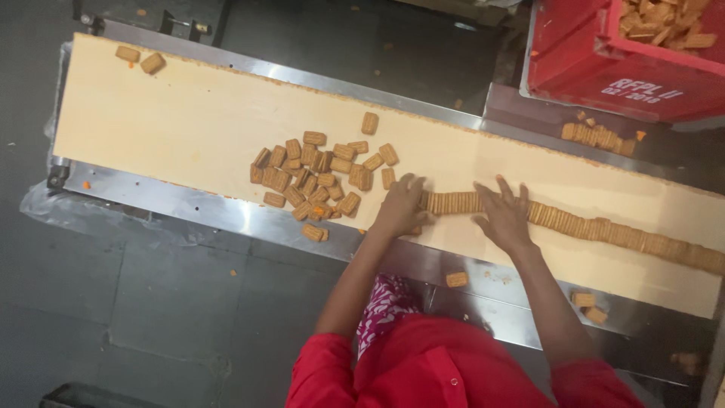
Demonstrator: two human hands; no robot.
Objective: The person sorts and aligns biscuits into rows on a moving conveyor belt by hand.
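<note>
1. the left hand (402, 205) and the right hand (504, 215) lie flat on the cream belt (174, 125), fingers spread; between them they press the two ends of a short stack of biscuits (451, 202) standing on edge. neither hand is clenched; they squeeze the stack rather than lift it.
2. to do this well, i would judge that even pressure from both ends, palms low, keeps the stack from buckling in the middle.
3. a long row of biscuits (627, 238) on edge runs from just beside the right hand toward the belt's right end; keeping the short stack in line with it looks sensible.
4. a loose heap of biscuits (321, 174) lies flat just left of the left hand, with a few strays on the steel rim (226, 211).
5. a red crate (596, 53) at the upper right holds more biscuits; it carries white printed lettering on its side wall.
6. two biscuits (140, 59) lie well apart at the belt's far left corner.
</note>
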